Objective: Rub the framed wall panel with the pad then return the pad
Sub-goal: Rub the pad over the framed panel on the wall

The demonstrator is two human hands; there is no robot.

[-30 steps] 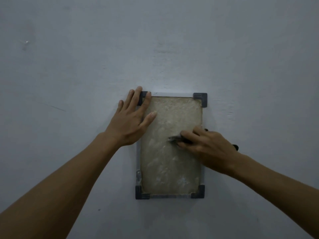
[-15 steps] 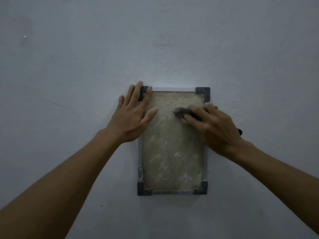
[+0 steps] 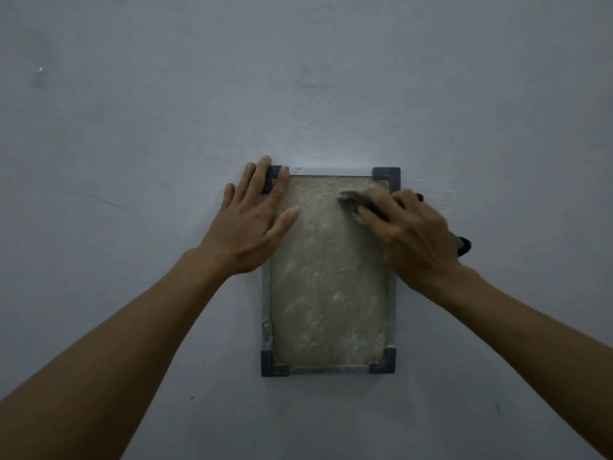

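Grey wall (image 3: 132,161), left hand (image 3: 252,224) flat, fingers spread on rough beige dark-cornered framed panel (image 3: 328,293), right hand (image 3: 414,240) pinching dark scrub pad (image 3: 353,201) near top-right; hard strokes could loosen frame or drop pad.

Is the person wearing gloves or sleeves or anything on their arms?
No gloves. The left hand and right hand are bare, and both forearms are bare with no sleeves in view. No rings, watch or bracelets show. The nails look short.
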